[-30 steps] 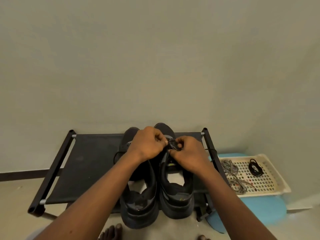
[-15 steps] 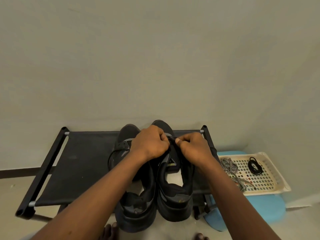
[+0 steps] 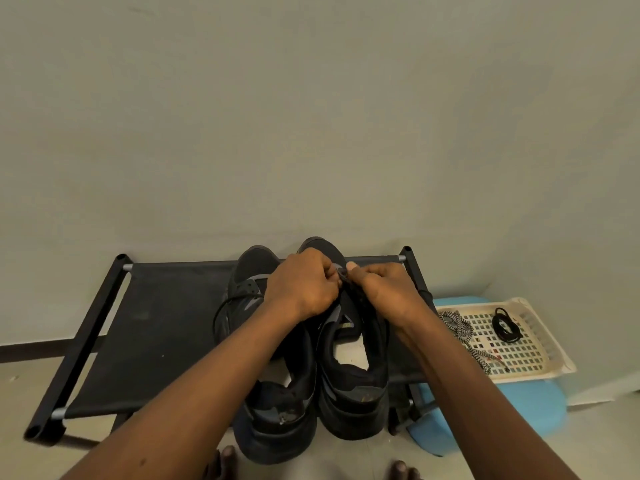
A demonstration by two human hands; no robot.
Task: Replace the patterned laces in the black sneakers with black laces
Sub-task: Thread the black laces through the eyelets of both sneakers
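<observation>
Two black sneakers stand side by side on a black fabric rack [image 3: 166, 327], toes toward the wall. The left sneaker [image 3: 277, 420] has a thin black lace looping out at its side. Over the front of the right sneaker [image 3: 353, 393] my left hand [image 3: 304, 285] and my right hand [image 3: 388, 289] meet, both pinching a black lace [image 3: 343, 273] between curled fingers. The eyelets under my hands are hidden. Patterned black-and-white laces [image 3: 457, 327] and a coiled black lace [image 3: 504, 323] lie in a cream basket [image 3: 540, 341] to the right.
The cream basket sits on a blue stool [image 3: 519, 407] right of the rack. A grey wall rises directly behind the rack. My bare toes [image 3: 225, 462] show at the bottom on the pale floor.
Both hands have moved slightly forward along the right sneaker toward its toe, still working the lace. The camera has tilted a little, so the rack sits lower-left in view.
</observation>
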